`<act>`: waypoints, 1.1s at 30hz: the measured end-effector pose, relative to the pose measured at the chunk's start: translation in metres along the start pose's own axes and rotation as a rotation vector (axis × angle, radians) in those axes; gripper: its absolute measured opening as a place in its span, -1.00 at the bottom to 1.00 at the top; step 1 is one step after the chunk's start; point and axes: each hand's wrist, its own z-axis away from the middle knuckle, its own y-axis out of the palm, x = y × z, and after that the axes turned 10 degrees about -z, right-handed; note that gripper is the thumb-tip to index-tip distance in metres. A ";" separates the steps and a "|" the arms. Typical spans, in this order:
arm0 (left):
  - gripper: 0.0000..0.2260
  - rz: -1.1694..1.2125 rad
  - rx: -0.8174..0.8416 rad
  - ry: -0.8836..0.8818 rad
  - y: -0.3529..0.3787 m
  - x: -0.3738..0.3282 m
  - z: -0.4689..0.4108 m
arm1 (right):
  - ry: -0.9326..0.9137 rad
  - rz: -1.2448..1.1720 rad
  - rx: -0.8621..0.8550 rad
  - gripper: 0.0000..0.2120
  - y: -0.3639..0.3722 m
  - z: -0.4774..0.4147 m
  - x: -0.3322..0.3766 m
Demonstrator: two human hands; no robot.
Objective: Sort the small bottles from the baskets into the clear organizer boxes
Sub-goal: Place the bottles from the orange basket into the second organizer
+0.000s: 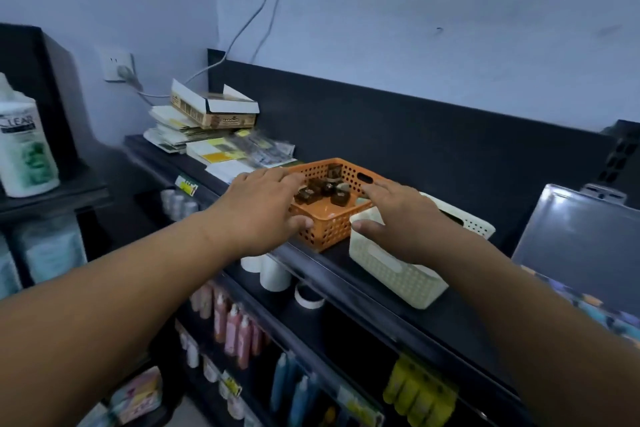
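Small bottles (322, 188), dark, clustered in far half of orange basket (332, 224) on black shelf top (460, 322). Left hand (259, 211) spread over basket's left rim, fingers straight and apart, thumb against near wall, clamped on nothing. Right hand (403, 218) splayed above cream basket (398, 276) just right of orange basket, fingertips near its right rim; contact impossible to tell. Stacked papers (173, 135) and cardboard box (211, 111) at far left.
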 end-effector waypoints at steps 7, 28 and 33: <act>-0.38 0.056 0.088 -0.022 0.026 0.035 -0.072 | 0.058 -0.044 0.062 -0.33 0.009 -0.090 -0.020; -0.56 0.261 1.030 0.528 0.125 0.048 -0.239 | 0.412 -0.051 0.296 -0.55 0.049 -0.198 -0.036; -0.73 0.320 1.089 0.650 0.133 0.055 -0.250 | 0.470 0.032 0.386 -0.50 0.068 -0.211 -0.021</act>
